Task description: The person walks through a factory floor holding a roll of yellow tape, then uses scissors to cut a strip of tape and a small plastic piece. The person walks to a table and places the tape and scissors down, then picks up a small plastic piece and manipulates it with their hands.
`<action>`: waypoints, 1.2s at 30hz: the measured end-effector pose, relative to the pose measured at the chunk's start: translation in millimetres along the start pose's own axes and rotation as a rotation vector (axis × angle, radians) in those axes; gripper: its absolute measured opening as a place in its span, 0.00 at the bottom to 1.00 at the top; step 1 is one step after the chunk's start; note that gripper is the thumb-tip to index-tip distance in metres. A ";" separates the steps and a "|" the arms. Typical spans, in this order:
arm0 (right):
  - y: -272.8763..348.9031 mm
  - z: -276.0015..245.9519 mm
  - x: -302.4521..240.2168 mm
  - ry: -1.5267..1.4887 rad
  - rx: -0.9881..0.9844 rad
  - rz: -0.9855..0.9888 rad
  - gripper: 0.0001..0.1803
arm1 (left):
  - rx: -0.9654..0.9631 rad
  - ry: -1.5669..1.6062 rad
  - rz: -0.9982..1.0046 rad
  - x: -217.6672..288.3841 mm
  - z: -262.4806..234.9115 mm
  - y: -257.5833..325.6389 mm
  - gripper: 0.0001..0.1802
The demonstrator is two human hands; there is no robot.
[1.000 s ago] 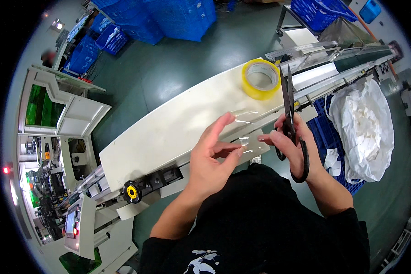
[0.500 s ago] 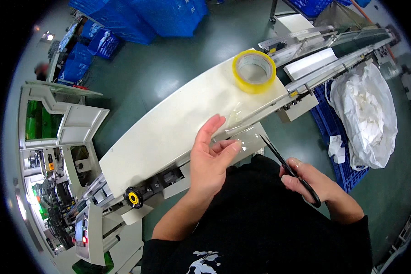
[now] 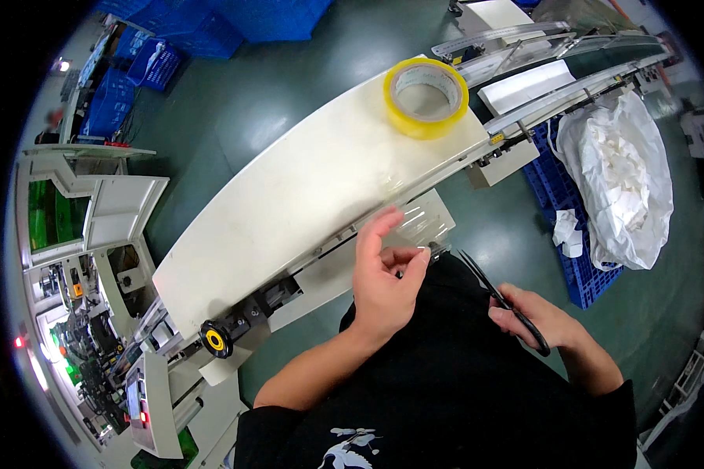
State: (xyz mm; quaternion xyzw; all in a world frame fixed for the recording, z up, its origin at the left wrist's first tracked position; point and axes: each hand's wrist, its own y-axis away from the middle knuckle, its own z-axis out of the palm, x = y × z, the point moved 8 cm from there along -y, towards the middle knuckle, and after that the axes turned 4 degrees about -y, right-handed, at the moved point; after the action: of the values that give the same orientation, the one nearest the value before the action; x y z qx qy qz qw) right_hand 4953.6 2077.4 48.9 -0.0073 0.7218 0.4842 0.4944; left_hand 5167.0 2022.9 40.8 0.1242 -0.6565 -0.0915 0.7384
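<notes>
In the head view, the left hand [image 3: 383, 273] pinches a clear tape strip [image 3: 418, 223] at the near edge of the white conveyor [image 3: 289, 203]. The right hand [image 3: 540, 316] grips black scissors [image 3: 497, 297], blades slightly parted, off the conveyor. A yellow tape roll [image 3: 425, 97] sits toward its far end. A white bag [image 3: 622, 176] bulges with white scraps beside blue crates [image 3: 567, 234].

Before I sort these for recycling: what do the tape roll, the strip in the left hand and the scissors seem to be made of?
Tape roll: glossy yellowish plastic film, probably wound on a core that cannot be made out. Strip pinched by the left hand: clear, shiny film, likely the same tape; the surface behind shows through. Scissors in the right hand: dark blades, probably metal; black handle loops, seemingly plastic.
</notes>
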 end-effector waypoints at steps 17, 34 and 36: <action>-1.9 -21.2 38.8 -0.055 0.053 0.038 0.20 | -0.127 -0.277 0.048 11.3 2.5 -20.6 0.46; -30.1 -68.5 -45.5 0.161 0.122 -0.302 0.15 | -0.177 -0.688 -0.022 26.7 5.7 -39.7 0.44; -37.0 -74.9 -80.7 0.253 0.185 -0.431 0.15 | -0.192 -0.789 -0.027 30.8 5.8 -39.1 0.44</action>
State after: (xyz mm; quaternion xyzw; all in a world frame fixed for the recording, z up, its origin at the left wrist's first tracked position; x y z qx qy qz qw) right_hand 4960.0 1967.1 84.7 -0.1762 0.8010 0.2948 0.4904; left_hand 5166.1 1976.1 58.7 0.0187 -0.8764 -0.2026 0.4366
